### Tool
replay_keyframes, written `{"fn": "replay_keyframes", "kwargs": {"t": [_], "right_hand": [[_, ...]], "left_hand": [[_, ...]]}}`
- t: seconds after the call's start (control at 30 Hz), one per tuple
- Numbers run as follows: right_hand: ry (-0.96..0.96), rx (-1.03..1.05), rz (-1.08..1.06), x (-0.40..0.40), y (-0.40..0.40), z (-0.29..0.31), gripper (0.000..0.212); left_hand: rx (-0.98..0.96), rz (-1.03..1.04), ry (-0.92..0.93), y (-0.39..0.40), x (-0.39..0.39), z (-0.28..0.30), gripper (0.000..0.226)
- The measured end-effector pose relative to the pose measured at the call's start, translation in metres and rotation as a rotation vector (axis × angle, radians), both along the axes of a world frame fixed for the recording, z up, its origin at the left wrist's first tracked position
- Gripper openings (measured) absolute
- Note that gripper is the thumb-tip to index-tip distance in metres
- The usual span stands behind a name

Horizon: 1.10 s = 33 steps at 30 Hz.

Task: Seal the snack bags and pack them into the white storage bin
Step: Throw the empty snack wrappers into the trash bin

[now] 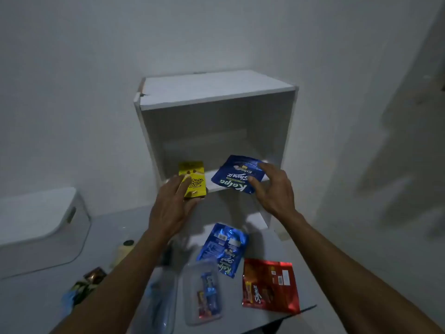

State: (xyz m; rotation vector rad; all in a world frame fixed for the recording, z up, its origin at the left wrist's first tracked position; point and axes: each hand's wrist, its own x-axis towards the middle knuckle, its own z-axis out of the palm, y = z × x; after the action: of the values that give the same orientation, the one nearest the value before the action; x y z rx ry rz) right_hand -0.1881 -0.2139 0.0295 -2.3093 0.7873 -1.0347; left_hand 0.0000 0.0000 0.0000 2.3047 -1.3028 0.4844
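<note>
Both forearms reach fwd over the tabletop (252, 317). Left hand (168, 208) grips a yellow snack bag (193, 178); right hand (272, 189) pinches a blue snack bag (234, 174), both held up in front of an open white shelf unit (216, 131). Below lie a 2nd blue bag (222, 249), a red bag (271, 285) & a clear container (202, 292). White storage bin (38, 227) sits far left, lid on.

Glossy foil red pouch (271, 285); matt shelf (216, 89).
</note>
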Motion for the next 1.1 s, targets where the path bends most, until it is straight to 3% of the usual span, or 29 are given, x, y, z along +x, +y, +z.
{"fn": "replay_keyframes", "kwargs": {"t": [0.3, 0.5, 0.63, 0.83, 1.1], "right_hand": [[0.244, -0.183, 0.12, 0.034, -0.043, -0.071, 0.054], [0.217, -0.366, 0.158, 0.047, -0.063, -0.086, 0.041], [0.138, -0.433, 0.154, 0.051, -0.07, -0.091, 0.032], [-0.034, -0.304, 0.114, 0.046, -0.066, -0.074, 0.024], [-0.344, 0.003, -0.087, 0.02, -0.03, 0.021, 0.016]], "left_hand": [[0.054, 0.007, -0.07, -0.023, 0.024, -0.05, 0.046], [-0.164, 0.02, -0.077, -0.034, 0.033, -0.066, 0.029], [-0.186, 0.005, -0.086, -0.035, 0.038, -0.067, 0.025], [-0.251, -0.007, -0.091, -0.036, 0.04, -0.058, 0.022], [-0.598, -0.067, 0.305, -0.043, 0.013, 0.028, 0.015]]}}
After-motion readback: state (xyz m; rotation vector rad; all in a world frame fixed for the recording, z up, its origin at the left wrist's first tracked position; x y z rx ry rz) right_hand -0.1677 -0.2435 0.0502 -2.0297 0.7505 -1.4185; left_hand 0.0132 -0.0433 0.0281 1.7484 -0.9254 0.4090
